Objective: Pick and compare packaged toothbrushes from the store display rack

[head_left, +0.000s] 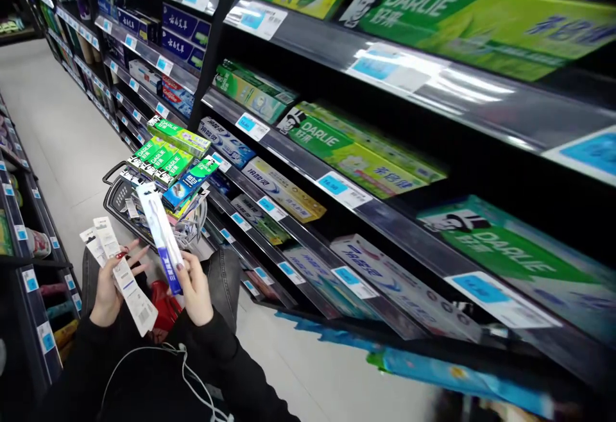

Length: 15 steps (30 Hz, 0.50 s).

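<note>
My left hand [106, 292] grips a couple of white toothbrush packs [131, 290], their printed backs with barcodes turned up. In my right hand [196, 290] is a single toothbrush pack [160, 226], white at the top and blue at the lower end, pinched near that blue end. Just beyond both hands stands a black shopping basket [115, 199]. Green and yellow Darlie toothpaste boxes [161, 160] are piled on it, with a blue box [190, 185] beside them. Part of the basket's contents is hidden under these boxes and behind the toothbrush pack.
Shelves [399, 98] of toothpaste boxes with blue-and-white price tags run along the right. Another low shelf [36, 316] stands close on the left. Grey floor tiles [72, 152] lie between them. A white cord [185, 371] hangs across my lap.
</note>
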### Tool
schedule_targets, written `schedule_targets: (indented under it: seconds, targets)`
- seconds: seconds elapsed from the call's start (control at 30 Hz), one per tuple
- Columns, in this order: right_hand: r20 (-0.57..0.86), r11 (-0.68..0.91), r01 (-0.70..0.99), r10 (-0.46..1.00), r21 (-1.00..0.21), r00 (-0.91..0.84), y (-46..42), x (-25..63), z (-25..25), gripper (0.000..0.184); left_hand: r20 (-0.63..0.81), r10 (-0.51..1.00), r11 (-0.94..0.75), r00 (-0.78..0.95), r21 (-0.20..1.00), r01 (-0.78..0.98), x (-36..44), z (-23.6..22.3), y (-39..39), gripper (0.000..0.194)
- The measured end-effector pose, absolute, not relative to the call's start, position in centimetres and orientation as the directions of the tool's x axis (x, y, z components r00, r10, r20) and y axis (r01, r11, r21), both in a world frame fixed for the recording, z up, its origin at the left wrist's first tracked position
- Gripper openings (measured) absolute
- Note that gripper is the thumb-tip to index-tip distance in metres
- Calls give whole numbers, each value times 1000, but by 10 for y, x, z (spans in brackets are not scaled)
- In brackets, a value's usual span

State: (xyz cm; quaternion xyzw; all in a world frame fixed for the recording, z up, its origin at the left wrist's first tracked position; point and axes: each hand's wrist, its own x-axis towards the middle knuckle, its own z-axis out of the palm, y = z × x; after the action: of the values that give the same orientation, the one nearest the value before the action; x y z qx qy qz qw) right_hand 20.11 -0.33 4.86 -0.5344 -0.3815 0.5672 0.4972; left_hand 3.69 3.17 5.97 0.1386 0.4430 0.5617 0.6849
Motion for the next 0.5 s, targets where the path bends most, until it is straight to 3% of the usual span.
schedule_targets:
  seconds: [0.27,0.37,0.5]
  targets:
    - [-136,-8,-471,962,-882,238,-22,224,102,37,-495,865,383,-78,753,-535,24,72,24,28]
    - [-140,-60,-626,987,-778,79,-22,237,110,31,-505,860,404,-73,761,-508,28,73,18,32]
    - [-123,-227,-846,974,-482,-191,-26,257,104,13,-511,858,422,-62,767,-484,34,75,13,34]
